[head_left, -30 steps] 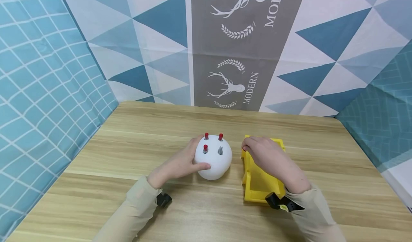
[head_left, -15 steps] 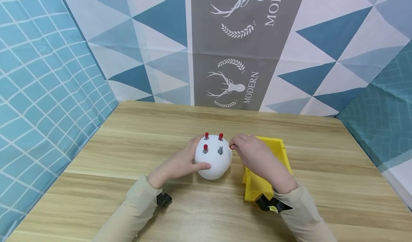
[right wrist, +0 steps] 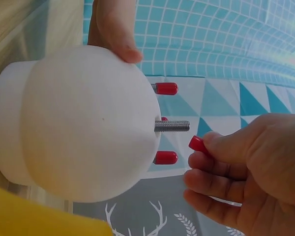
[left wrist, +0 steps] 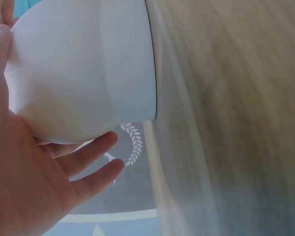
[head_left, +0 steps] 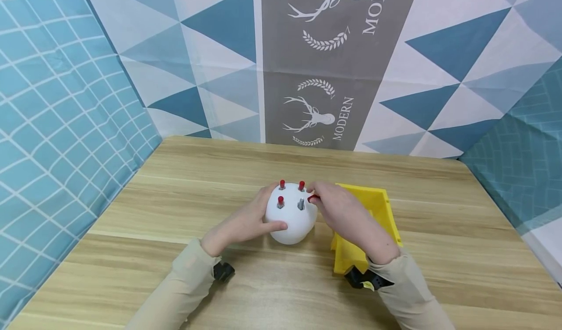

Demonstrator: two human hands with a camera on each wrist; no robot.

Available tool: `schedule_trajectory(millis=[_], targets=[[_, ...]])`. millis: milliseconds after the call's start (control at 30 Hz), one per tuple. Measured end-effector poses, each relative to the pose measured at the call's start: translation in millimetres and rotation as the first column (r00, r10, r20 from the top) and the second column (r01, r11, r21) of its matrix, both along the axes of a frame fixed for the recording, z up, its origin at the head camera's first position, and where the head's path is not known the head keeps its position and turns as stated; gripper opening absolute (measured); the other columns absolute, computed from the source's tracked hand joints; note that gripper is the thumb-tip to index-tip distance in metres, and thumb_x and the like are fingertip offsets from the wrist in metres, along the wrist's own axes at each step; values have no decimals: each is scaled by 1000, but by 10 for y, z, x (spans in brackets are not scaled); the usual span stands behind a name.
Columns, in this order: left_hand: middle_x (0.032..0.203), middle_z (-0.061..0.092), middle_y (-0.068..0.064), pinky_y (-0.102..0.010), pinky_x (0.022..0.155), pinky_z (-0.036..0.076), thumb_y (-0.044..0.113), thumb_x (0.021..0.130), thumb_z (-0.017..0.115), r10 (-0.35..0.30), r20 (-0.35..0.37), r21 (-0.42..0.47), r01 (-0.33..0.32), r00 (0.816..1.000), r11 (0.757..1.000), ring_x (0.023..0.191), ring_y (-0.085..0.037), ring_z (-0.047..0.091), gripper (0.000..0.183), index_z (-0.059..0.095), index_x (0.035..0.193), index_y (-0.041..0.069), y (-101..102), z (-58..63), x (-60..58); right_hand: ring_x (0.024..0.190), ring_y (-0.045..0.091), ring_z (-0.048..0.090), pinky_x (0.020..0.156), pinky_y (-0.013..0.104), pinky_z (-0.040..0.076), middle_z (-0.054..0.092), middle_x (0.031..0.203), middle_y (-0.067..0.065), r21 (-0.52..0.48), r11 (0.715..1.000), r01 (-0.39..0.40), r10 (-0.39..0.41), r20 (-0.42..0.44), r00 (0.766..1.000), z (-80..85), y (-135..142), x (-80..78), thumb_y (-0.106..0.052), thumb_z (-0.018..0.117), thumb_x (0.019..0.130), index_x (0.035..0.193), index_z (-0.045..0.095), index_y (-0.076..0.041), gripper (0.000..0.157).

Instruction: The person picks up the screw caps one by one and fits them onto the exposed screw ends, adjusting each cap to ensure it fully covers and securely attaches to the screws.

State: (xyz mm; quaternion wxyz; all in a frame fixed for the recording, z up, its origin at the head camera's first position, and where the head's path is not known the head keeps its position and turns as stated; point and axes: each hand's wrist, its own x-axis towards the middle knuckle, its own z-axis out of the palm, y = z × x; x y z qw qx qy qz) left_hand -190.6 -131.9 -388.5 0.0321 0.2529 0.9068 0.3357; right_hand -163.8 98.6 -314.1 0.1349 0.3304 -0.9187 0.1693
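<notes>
A white rounded body (head_left: 291, 227) stands on the table, flat base down, with several threaded studs on its top. Red caps cover three of them; the bare metal stud (right wrist: 172, 126) is the one nearest my right hand. My left hand (head_left: 248, 217) holds the body's left side, thumb on the front and fingers round the back; two fingertips stick out past its side in the left wrist view. Between thumb and forefinger my right hand (head_left: 340, 213) pinches a small red cap (right wrist: 197, 144), just apart from the bare stud's tip.
A yellow plastic bin (head_left: 381, 203) sits on the wooden table (head_left: 197, 174) right of the white body, partly beneath my right forearm. Patterned cloth walls (head_left: 219, 76) rise behind and beside the table.
My right hand has moved left from over the yellow bin's edge to beside the bare stud, bringing the red cap. The left hand and white body have stayed in place.
</notes>
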Motion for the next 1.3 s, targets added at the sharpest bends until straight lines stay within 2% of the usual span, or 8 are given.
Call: schedule_trajectory(millis=[167,433,667,1033,1300], targets=[[138,32,0,-35,93,42,63,71,62,-10,3,6,10,1000,1000,111,-15,47,97,14,145,22,0,-1,-2,75,11,49,69,23,49,55,85,-2,-26,1000,2,-1,39,999,-15,-35,-7,-10,60,87,97,54,-9,13],[139,31,1,-35,92,42,65,71,61,-16,6,8,16,1000,1000,110,-15,48,97,14,145,24,3,0,2,78,12,52,73,24,51,56,86,-1,-32,999,-19,20,44,999,-40,-78,-8,-10,62,85,98,52,-10,16],[138,31,3,-34,91,43,66,70,61,-4,21,8,4,1000,1000,107,-13,49,98,13,145,25,2,10,13,76,13,52,71,24,50,55,83,-2,-33,997,-74,73,-40,997,-47,-119,-21,-9,61,86,96,52,-9,13],[138,30,3,-34,90,44,66,70,61,6,22,-4,-6,1000,1000,106,-13,50,98,12,145,25,-6,10,15,74,13,52,70,24,48,54,81,-3,-6,996,-93,91,-149,985,-76,-167,-39,-10,63,85,92,53,-11,12],[138,31,1,-34,89,44,65,71,62,3,17,3,-3,1000,1000,106,-14,50,98,13,145,24,-6,12,12,72,13,53,69,25,49,56,79,-4,4,995,-98,97,-179,979,-76,-181,-51,-11,65,84,89,56,-12,10]])
